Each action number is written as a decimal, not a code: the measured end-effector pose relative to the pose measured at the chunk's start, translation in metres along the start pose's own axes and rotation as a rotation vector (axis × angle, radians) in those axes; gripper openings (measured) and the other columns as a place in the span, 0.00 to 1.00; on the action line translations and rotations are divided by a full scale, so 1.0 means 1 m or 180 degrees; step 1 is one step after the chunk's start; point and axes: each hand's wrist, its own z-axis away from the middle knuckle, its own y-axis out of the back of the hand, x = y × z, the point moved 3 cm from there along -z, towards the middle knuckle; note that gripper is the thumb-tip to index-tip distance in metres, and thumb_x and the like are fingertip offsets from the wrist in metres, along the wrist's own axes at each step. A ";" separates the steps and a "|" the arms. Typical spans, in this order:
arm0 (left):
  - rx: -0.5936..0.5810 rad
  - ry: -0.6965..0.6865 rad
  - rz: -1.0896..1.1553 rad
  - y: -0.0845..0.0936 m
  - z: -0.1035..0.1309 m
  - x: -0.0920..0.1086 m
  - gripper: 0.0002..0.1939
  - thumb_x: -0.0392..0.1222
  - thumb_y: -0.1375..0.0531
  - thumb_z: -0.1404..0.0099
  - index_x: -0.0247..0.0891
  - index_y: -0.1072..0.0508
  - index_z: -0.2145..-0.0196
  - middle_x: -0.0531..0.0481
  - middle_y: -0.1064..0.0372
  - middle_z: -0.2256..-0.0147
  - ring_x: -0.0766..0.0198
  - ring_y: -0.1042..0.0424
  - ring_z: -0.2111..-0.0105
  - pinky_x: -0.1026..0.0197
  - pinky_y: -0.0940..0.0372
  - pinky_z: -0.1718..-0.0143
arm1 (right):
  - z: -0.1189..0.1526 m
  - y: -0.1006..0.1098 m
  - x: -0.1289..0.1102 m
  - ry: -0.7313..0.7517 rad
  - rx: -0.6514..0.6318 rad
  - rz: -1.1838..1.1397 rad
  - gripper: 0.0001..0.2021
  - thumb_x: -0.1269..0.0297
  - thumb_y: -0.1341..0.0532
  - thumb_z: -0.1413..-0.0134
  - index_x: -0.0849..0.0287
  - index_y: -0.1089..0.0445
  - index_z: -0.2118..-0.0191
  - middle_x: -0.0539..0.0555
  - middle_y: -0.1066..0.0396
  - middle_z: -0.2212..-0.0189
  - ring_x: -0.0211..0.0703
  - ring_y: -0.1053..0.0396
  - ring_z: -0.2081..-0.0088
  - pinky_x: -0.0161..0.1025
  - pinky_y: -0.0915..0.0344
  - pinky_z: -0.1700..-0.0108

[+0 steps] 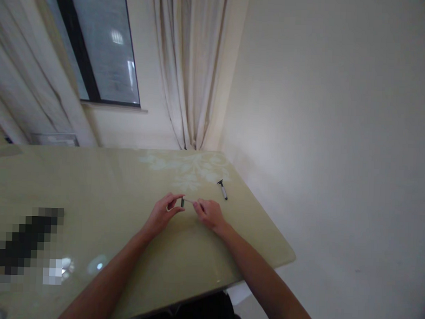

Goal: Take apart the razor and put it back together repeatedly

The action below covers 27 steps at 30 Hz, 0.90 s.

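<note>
Your L hand (164, 213) pinches a small dark piece (182, 202) upright btwn thumb & fingers, over the table (136, 250). Just R of it, your R hand (209, 213) grips a thin light stick (189, 201), its tip at or near the dark piece; can't tell if touching. Farther R, near your R hand & a bit beyond it, a razor (223, 190) w/ dark head & grey handle lies on the tabletop, head pointing away from you.

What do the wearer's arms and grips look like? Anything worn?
Left grip and right grip are human hands, ungloved. Left forearm and right forearm are bare: no sleeves, watch, bracelet, cables or markings visible. Rings: too small to tell.
</note>
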 end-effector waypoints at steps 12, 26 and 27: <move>-0.0021 -0.0021 -0.0038 -0.001 0.000 0.004 0.19 0.52 0.33 0.37 0.41 0.20 0.52 0.57 0.40 0.74 0.64 0.39 0.72 0.62 0.42 0.67 | 0.002 0.000 -0.006 0.0101 0.0077 0.0124 0.24 0.51 0.52 0.26 0.58 0.28 0.68 0.51 0.28 0.76 0.38 0.37 0.75 0.38 0.57 0.69; 0.0081 -0.0110 -0.0106 0.001 0.000 0.007 0.17 0.50 0.31 0.38 0.42 0.20 0.54 0.57 0.39 0.73 0.64 0.38 0.72 0.63 0.40 0.67 | 0.002 0.001 -0.002 0.0009 0.0082 0.0156 0.25 0.51 0.53 0.25 0.59 0.29 0.67 0.52 0.27 0.75 0.38 0.36 0.74 0.39 0.58 0.69; 0.0082 -0.0163 -0.0101 0.001 0.000 0.009 0.17 0.50 0.31 0.38 0.41 0.20 0.54 0.57 0.39 0.73 0.65 0.38 0.72 0.63 0.40 0.67 | 0.003 0.001 -0.001 -0.0026 0.0105 0.0161 0.25 0.51 0.54 0.25 0.59 0.29 0.67 0.52 0.27 0.75 0.38 0.36 0.74 0.39 0.58 0.69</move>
